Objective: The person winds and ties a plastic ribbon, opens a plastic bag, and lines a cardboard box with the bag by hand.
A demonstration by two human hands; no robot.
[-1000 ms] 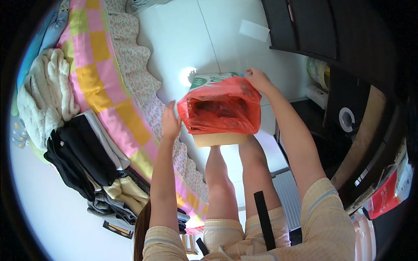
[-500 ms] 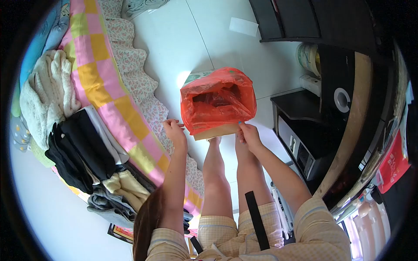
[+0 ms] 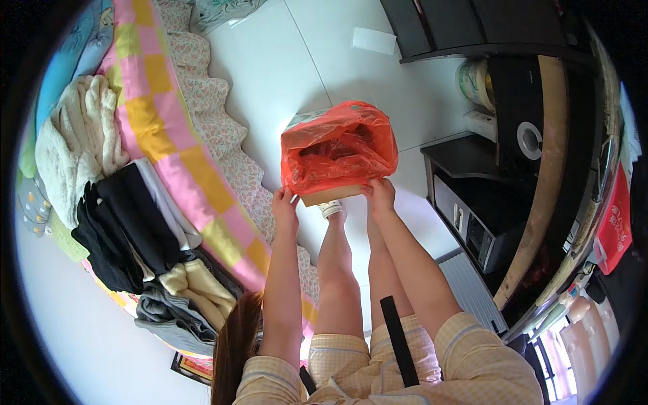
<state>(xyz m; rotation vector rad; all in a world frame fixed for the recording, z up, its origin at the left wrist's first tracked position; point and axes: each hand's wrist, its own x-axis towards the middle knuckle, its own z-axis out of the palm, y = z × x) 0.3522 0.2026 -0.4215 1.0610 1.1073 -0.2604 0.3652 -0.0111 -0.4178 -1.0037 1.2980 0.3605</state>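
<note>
A red plastic bag [image 3: 385, 145] lines a cardboard box [image 3: 332, 194], its mouth open toward me and its inside crumpled and dark. The box's brown near edge shows below the bag. At the bag's near left corner, my left hand [image 3: 285, 202] is closed on the red plastic. My right hand [image 3: 380, 193] pinches the bag's edge at the near right corner, beside the cardboard. Some fingertips are hidden against the bag.
On the left, a checkered bed [image 3: 175, 169] holds folded dark clothes [image 3: 138, 216] and a white fleece [image 3: 74, 142]. A black cabinet [image 3: 466, 162] stands at right. A white paper [image 3: 374, 40] lies on the tiled floor [image 3: 270, 67]. My legs are below the box.
My left hand has moved right and up to the bag's corner and closed on it. My right hand has shifted slightly up along the edge. One foot shows more below the box.
</note>
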